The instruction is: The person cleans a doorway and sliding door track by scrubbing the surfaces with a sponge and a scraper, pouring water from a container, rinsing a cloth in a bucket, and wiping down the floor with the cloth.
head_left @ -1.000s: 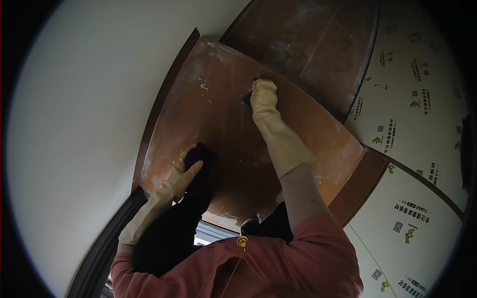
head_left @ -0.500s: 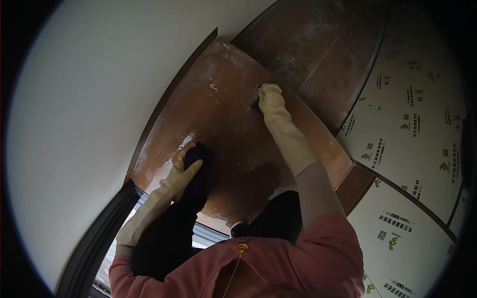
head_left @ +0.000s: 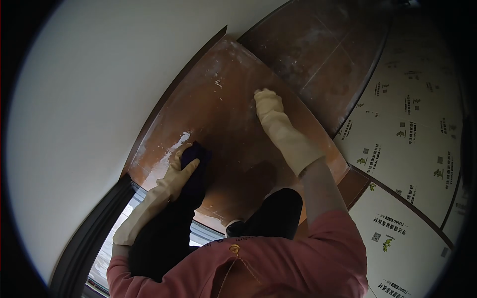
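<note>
A pale wall (head_left: 89, 89) fills the left side and bounds the reddish-brown floor (head_left: 228, 119) along a dark skirting strip (head_left: 169, 94). To the right lie printed cover sheets (head_left: 397, 149), and a darker floor section (head_left: 318, 54) adjoins the far edge. The person's 2 black-clad legs (head_left: 161, 238) (head_left: 278, 213) take up the near floor, the left one close to the gloved left hand (head_left: 179, 171). The gloved right hand (head_left: 268, 102) is curled low over the floor, well apart from the left; whether it grips anything I cannot tell. The left hand is clamped on a dark purple cloth (head_left: 195, 158), bunched above the left knee. White residue (head_left: 171, 151) marks the floor beside it; smaller flecks (head_left: 217, 79) lie farther off.
</note>
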Tool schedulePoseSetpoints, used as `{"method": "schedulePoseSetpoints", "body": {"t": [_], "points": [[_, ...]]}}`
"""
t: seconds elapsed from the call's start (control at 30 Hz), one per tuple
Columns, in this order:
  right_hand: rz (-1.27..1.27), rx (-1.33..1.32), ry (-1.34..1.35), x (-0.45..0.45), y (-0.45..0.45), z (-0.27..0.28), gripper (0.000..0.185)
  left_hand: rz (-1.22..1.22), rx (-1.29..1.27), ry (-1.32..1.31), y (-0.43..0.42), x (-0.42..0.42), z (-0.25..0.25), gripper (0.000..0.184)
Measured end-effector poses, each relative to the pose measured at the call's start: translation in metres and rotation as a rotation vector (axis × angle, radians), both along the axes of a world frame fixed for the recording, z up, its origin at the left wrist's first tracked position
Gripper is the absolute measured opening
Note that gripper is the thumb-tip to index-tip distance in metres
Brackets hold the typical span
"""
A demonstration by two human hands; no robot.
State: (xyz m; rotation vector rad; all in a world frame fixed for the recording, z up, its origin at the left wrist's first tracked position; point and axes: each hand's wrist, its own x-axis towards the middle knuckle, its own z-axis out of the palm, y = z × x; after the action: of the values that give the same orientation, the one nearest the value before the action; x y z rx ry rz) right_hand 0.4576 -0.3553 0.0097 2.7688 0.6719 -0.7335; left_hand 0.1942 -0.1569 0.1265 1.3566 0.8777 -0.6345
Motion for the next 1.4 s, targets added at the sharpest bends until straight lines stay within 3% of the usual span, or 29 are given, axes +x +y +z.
{"method": "schedulePoseSetpoints", "body": {"t": [0.03,0.13,0.2,0.3,0.33,0.37,0.4,0.47,0.53,0.6,0.7,0.77,0.8,0.9,0.93,0.97,1.0,1.03,1.1,1.13,1.17,1.23,1.3,1.4], "points": [[-0.024,0.091,-0.013,-0.031,-0.005,-0.035,0.030,0.049,-0.054,0.056,-0.002,0.000,0.002,0.063],[-0.009,0.039,0.096,0.005,-0.007,0.011,0.026,-0.021,-0.009,-0.019,-0.001,-0.003,-0.007,0.063],[-0.154,0.001,0.065,0.060,0.000,0.010,0.021,-0.009,0.001,-0.045,-0.004,-0.002,-0.009,0.063],[-0.094,-0.015,0.115,0.024,0.005,0.015,0.022,-0.013,0.022,-0.048,0.001,-0.006,-0.007,0.063],[-0.104,-0.034,0.058,-0.008,0.006,-0.012,0.021,-0.030,0.031,-0.035,0.001,-0.006,-0.007,0.063],[-0.284,0.116,-0.034,-0.033,0.005,-0.011,0.022,-0.031,0.023,-0.034,0.000,-0.005,-0.008,0.063],[-0.281,0.114,-0.036,-0.019,0.004,-0.009,0.022,-0.018,0.022,-0.024,-0.002,-0.003,-0.009,0.063],[0.021,-0.043,0.017,0.025,-0.004,0.000,0.023,-0.020,0.024,-0.004,-0.002,-0.005,-0.007,0.064],[0.004,-0.005,-0.060,0.042,0.001,0.005,0.024,-0.013,0.013,-0.066,-0.002,-0.001,-0.005,0.064],[-0.039,-0.053,0.106,0.029,0.008,0.003,0.025,0.025,-0.001,-0.060,-0.002,-0.009,-0.013,0.061],[-0.028,0.041,0.126,-0.013,0.016,0.006,0.028,0.031,-0.006,-0.029,-0.004,-0.001,-0.004,0.058],[-0.484,0.328,0.170,0.028,0.012,0.008,0.022,-0.024,0.014,0.002,-0.004,0.000,0.002,0.058],[-0.128,0.209,-0.009,0.057,0.008,0.001,0.017,-0.039,0.050,-0.018,-0.004,0.002,0.001,0.058],[-0.155,0.391,0.022,0.042,0.007,-0.012,0.017,-0.035,0.062,-0.077,-0.002,-0.001,-0.001,0.057],[-0.039,0.142,0.083,0.016,0.009,-0.016,0.018,0.004,0.025,-0.114,-0.004,-0.002,-0.003,0.057],[-0.537,0.205,0.212,-0.018,0.007,-0.022,0.026,0.007,0.015,-0.109,-0.004,-0.002,-0.001,0.057],[-0.729,0.063,0.318,-0.039,0.010,0.016,0.038,0.017,-0.007,-0.038,-0.002,-0.001,0.001,0.058],[-0.730,0.058,0.307,-0.035,-0.008,-0.001,0.038,0.030,-0.028,0.020,0.000,0.004,-0.001,0.058],[-1.011,0.345,0.470,-0.030,-0.056,-0.061,0.037,0.008,0.009,-0.071,0.010,-0.009,-0.005,0.060],[-1.409,0.551,0.403,-0.010,-0.032,-0.038,0.030,-0.004,0.049,-0.154,0.011,-0.012,-0.009,0.063],[-1.115,0.555,0.274,0.002,-0.011,-0.022,0.025,-0.004,0.041,-0.137,0.010,-0.012,-0.008,0.063],[-0.205,0.372,-0.077,0.023,0.033,-0.014,0.016,0.088,-0.011,0.080,0.011,-0.006,0.000,0.062],[-0.223,0.473,-0.029,0.035,0.081,-0.005,0.016,0.010,0.016,0.086,0.005,0.002,0.002,0.062],[-0.172,0.500,-0.009,0.008,0.014,-0.001,0.017,-0.088,0.035,0.087,0.012,0.008,0.023,0.061]]}}
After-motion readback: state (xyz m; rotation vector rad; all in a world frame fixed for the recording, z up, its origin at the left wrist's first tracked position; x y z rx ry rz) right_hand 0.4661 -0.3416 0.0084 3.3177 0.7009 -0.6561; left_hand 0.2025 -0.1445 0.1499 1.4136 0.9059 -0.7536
